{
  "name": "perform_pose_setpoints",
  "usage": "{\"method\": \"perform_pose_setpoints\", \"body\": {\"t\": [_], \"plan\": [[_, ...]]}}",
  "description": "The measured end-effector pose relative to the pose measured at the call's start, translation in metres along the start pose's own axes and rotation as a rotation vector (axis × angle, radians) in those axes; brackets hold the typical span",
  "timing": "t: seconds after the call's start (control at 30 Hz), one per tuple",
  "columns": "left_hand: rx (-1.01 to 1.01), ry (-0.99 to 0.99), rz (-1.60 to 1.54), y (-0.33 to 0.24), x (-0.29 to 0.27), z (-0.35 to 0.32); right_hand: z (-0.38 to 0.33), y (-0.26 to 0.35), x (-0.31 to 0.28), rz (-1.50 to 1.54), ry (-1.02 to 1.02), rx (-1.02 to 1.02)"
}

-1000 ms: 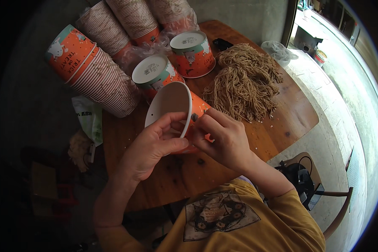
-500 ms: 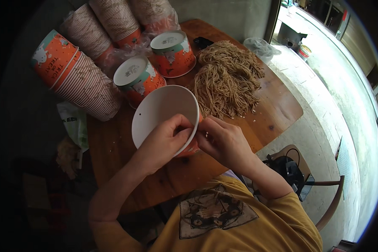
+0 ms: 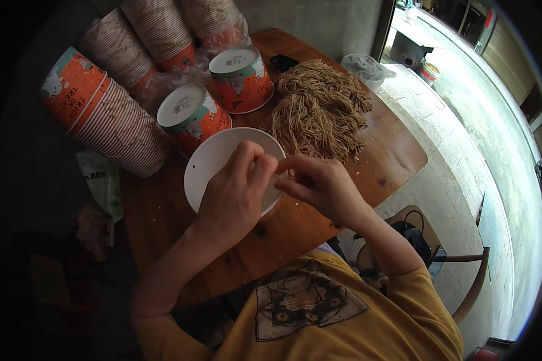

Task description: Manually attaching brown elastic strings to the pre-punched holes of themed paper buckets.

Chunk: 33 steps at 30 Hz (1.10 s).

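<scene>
A paper bucket [image 3: 208,157] with a white inside stands near the table's front, its mouth tipped toward me. A small dark hole shows in its left wall. My left hand [image 3: 235,189] is over the mouth, fingers closed in a pinch near the right rim. Facing it, my right hand [image 3: 325,186] pinches just beyond that rim, its fingertips almost meeting the left ones. Whatever lies between the fingertips is too small to make out. Behind the right hand lies a heap of tan cords [image 3: 319,108].
Two upturned orange buckets [image 3: 194,117] stand beyond the open one. Nested stacks of buckets [image 3: 117,120], some in clear plastic, lean at the left. A dark object [image 3: 283,63] lies behind the cords. A chair [image 3: 473,283] with a black bag [image 3: 412,240] stands at the right.
My left hand has come up out of the bucket's mouth to above the rim. The right hand has risen a little beside it, and the bucket's mouth sits slightly lower in view.
</scene>
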<state>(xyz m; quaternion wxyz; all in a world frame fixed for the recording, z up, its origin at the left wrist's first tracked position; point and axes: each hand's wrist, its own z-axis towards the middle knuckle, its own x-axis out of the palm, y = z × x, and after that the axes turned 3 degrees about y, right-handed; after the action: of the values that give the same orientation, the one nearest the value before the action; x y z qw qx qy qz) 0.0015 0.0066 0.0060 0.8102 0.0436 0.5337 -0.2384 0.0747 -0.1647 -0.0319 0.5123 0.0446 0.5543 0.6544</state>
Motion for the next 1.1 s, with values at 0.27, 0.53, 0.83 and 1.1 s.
{"method": "perform_pose_setpoints", "body": {"t": [0.27,0.53,0.83,1.1], "plan": [[-0.758,0.175,-1.291,0.005,0.005,-0.001,0.013,-0.010,0.008,0.679,0.102,0.228],[-0.777,0.214,-1.500,0.012,0.018,-0.008,0.007,-0.008,0.005,0.868,0.199,0.406],[-0.782,0.159,-1.613,0.012,0.020,-0.007,0.047,0.018,-0.051,0.187,0.584,-0.002],[-0.687,0.253,-1.406,0.003,0.008,-0.002,0.082,0.023,-0.041,0.253,0.753,0.012]]}}
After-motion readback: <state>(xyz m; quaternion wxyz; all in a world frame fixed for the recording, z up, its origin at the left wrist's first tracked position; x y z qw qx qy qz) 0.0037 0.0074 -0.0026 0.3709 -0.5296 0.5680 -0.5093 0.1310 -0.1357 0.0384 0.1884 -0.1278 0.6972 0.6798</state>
